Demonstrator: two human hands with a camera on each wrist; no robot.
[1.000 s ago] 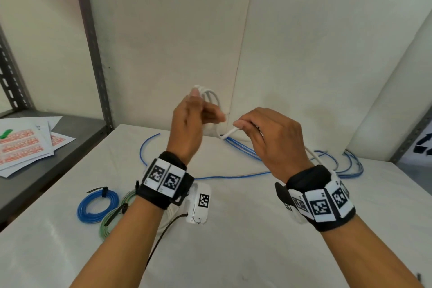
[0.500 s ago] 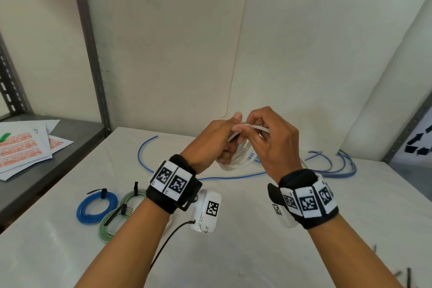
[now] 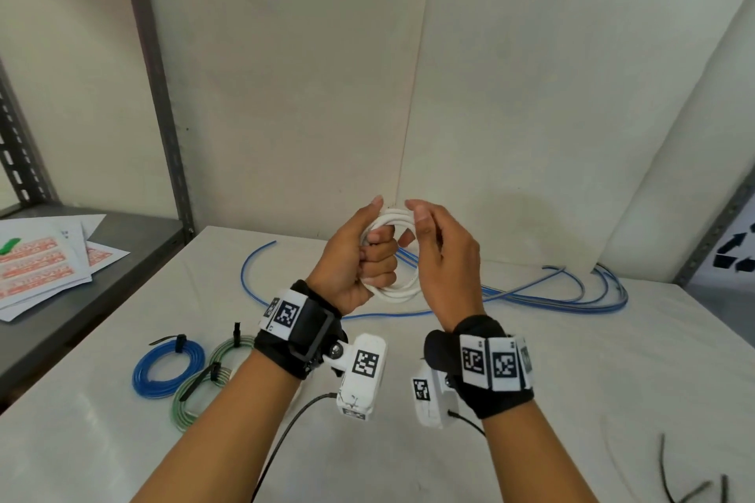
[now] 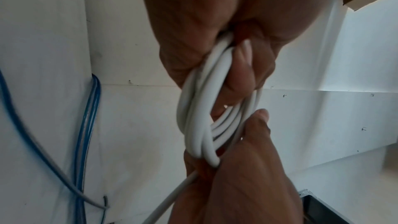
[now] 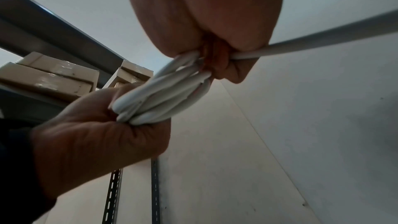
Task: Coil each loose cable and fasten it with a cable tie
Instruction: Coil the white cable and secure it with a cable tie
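Gripping the white cable (image 3: 393, 253) coil in your fisted left hand (image 3: 354, 257), you've brought your right hand (image 3: 439, 257) back, pinching another loop onto it above the table (image 3: 531, 339); a tail remains, so coiling isn't finished.

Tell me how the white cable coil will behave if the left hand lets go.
The white coil would likely spring open: no tie binds it, only the left hand grips its loops. It looks fairly stiff, holding round loops. The tail the right hand pinches may drag it sideways.
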